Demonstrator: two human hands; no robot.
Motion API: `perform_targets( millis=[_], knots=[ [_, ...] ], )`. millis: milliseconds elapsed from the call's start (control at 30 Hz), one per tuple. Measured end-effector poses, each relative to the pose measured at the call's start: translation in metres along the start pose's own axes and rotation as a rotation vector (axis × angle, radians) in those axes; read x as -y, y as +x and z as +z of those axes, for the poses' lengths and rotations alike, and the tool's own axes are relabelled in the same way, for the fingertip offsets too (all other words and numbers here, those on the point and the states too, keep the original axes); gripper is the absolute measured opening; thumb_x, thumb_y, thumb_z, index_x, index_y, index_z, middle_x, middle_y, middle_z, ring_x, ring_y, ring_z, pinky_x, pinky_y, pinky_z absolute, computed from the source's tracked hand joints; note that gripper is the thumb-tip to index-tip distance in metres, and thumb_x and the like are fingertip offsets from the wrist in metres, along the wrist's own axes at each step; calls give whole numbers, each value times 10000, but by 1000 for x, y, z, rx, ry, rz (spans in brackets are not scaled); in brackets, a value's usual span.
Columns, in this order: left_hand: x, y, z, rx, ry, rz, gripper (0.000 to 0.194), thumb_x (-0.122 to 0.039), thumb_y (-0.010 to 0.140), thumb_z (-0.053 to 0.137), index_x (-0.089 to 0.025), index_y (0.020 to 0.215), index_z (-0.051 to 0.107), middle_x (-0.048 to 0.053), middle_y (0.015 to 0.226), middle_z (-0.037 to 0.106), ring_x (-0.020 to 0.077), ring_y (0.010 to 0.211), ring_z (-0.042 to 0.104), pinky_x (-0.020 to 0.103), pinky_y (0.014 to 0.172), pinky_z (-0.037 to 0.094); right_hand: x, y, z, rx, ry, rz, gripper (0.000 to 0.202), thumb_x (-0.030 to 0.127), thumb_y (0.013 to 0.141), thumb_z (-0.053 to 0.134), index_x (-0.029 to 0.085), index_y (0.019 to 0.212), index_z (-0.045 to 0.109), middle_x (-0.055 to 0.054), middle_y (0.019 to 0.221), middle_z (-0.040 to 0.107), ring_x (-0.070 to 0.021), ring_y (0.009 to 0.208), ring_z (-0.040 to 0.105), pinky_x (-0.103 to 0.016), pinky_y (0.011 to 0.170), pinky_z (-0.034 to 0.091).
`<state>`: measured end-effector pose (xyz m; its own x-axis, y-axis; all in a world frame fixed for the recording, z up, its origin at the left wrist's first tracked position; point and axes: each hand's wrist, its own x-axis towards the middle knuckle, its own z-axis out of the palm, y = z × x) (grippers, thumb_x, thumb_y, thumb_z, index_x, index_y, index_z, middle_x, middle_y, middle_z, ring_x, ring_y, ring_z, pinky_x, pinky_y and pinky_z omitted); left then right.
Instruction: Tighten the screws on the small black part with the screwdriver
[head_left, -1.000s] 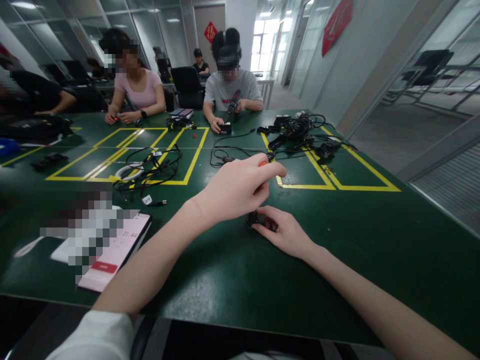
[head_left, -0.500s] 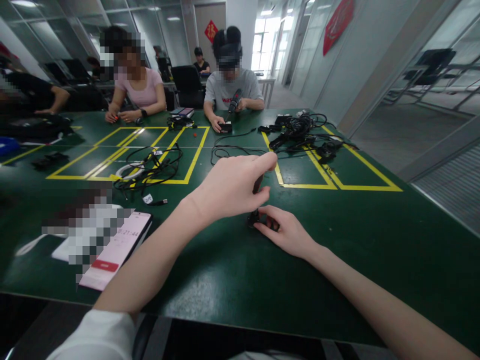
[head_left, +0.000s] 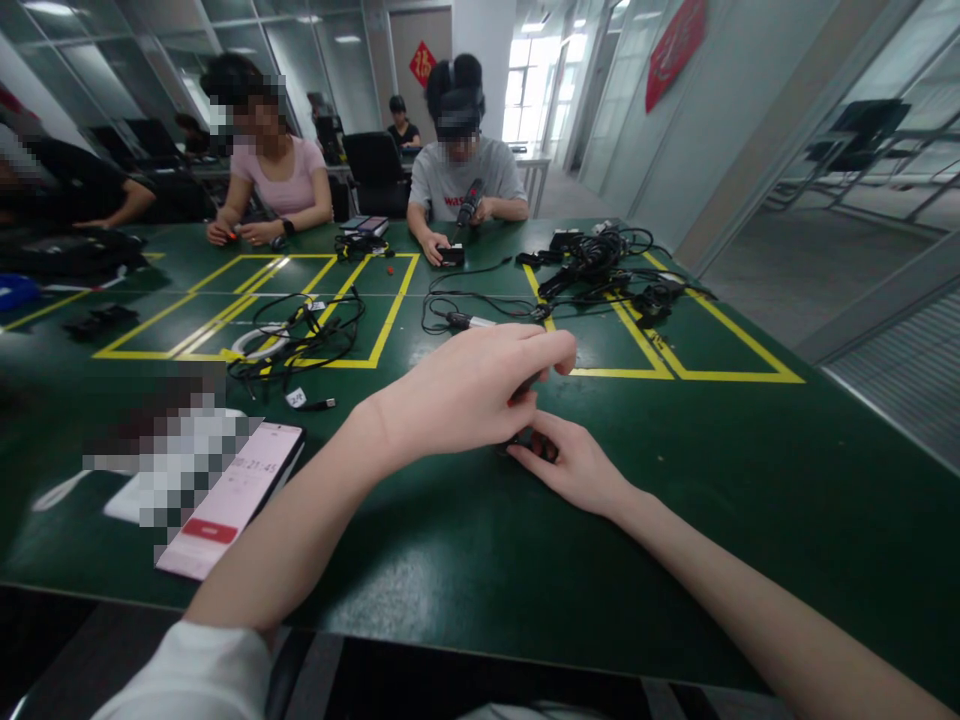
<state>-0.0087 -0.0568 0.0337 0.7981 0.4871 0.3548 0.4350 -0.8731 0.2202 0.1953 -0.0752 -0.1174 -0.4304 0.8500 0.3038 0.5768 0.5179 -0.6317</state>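
Observation:
My left hand (head_left: 480, 390) is closed round a dark tool, of which only a small dark and red part shows between thumb and fingers. It is just above a small black part (head_left: 514, 447) on the green table (head_left: 450, 560). From the right, my right hand (head_left: 570, 460) pinches that black part between thumb and fingers. My left hand partly covers the part and hides the tool's lower end.
Coiled black cables (head_left: 307, 335) lie left of centre, with a phone (head_left: 232, 495) nearer on the left. More tangled cables (head_left: 592, 265) are at the back right. Across the table, a person (head_left: 465, 180) holds a power tool; another person (head_left: 277, 180) sits beside.
My left hand has moved down and slightly right, closer to my right hand, uncovering a cable piece behind it. My right hand has stayed in place.

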Motion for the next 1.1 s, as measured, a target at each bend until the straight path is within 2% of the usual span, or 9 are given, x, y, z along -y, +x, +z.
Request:
perform_targets(
  millis=[100,233,433,500,600,700,800,900,1100],
  knots=[
    [2,0,1,-23,-30,-26,326,-65,868,528,-182,1156,627,38,972,735,176,857,684,262,737,460,0,0,0,6,-6,9,179,289,967,616,196,1111,664,-40,926,702,-172,696,620,-306,669,504],
    [7,2,4,-51,-42,-58,312,-99,889,566,-183,1178,648,15,885,750,162,770,697,255,728,485,1,0,0,9,-4,12,193,280,963,616,194,1129,664,-41,939,706,-171,696,623,-310,667,506],
    [16,6,11,-177,-5,-38,241,-161,883,655,-187,1120,687,76,1173,771,229,1064,728,319,918,533,1,0,-1,1,15,3,202,264,960,625,192,1143,669,-41,928,706,-170,695,622,-308,658,500],
    [16,6,12,-180,-54,-54,214,-192,891,674,-192,1104,693,63,1140,775,213,1019,727,303,878,533,1,0,0,-4,20,2,213,262,962,627,190,1158,669,-43,942,710,-168,697,625,-306,659,501],
    [12,8,10,-149,-226,-136,150,-311,950,653,-175,979,710,25,908,759,145,770,683,237,699,496,-1,-1,1,-6,14,-2,206,268,967,628,191,1153,672,-49,973,718,-172,722,637,-306,670,506],
    [8,9,6,-89,-524,-301,420,-487,1018,537,-147,831,698,17,740,692,101,583,602,206,548,447,-1,-1,1,-9,7,-6,211,276,970,624,188,1156,672,-51,978,720,-171,724,639,-305,672,510],
    [8,11,3,21,-828,-437,602,-650,1010,463,-130,809,693,42,728,697,91,494,581,209,485,455,0,0,1,0,1,-1,220,278,969,624,184,1162,671,-48,943,717,-166,703,635,-300,666,515],
    [11,13,6,117,-1032,-484,604,-702,960,534,-128,828,669,61,779,726,95,486,613,212,485,480,1,0,0,2,-11,-2,202,282,969,616,184,1135,678,-43,900,709,-172,694,632,-301,658,513],
    [25,17,17,-51,-1163,-596,515,-625,996,526,-136,885,645,49,797,691,75,457,572,207,437,396,2,1,1,4,9,-9,214,271,972,623,199,1169,665,-46,940,707,-167,706,625,-293,648,504]
  ],
)
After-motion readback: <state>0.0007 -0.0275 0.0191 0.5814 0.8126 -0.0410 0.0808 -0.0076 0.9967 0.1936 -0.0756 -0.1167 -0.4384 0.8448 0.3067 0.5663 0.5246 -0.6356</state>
